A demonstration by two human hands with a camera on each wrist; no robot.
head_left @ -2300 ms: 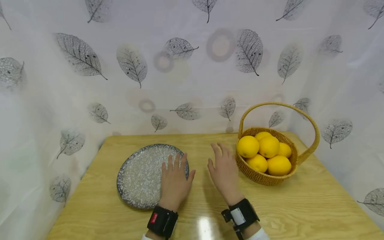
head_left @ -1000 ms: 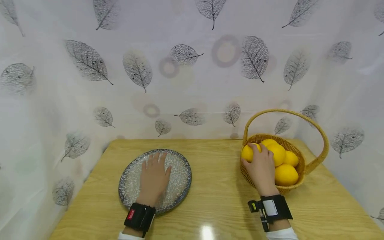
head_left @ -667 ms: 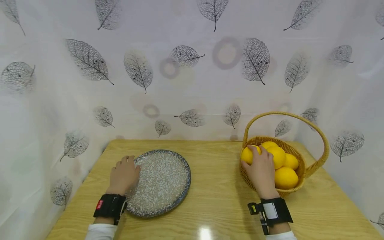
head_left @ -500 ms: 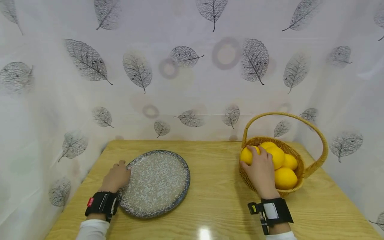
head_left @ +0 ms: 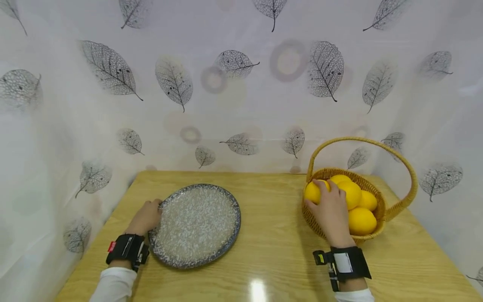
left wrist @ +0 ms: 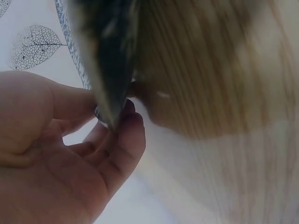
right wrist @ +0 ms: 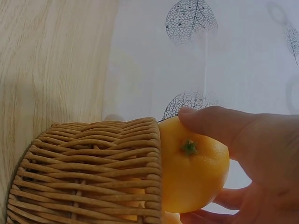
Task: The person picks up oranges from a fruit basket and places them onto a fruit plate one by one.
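Observation:
A round grey speckled plate (head_left: 196, 228) with a dark rim lies on the left half of the table. My left hand (head_left: 145, 217) is at its left edge. In the left wrist view, thumb and fingertips pinch the plate's rim (left wrist: 114, 70), seen edge-on. On the right, my right hand (head_left: 333, 216) reaches into a wicker basket (right wrist: 88, 172) of yellow-orange fruit. Thumb and fingers curl around an orange (right wrist: 194, 172) at the basket's left side; its green stem end shows in the right wrist view. The hand hides part of the fruit behind it.
Several more oranges (head_left: 362, 221) sit in the basket, whose tall arched handle (head_left: 409, 191) rises above them. Bare wooden table (head_left: 271, 222) lies between plate and basket. A leaf-printed curtain (head_left: 241, 100) hangs behind and on both sides.
My left hand has moved from over the plate to its left edge and now pinches the rim. The right hand has gone from the table's middle to the basket and taken hold of an orange.

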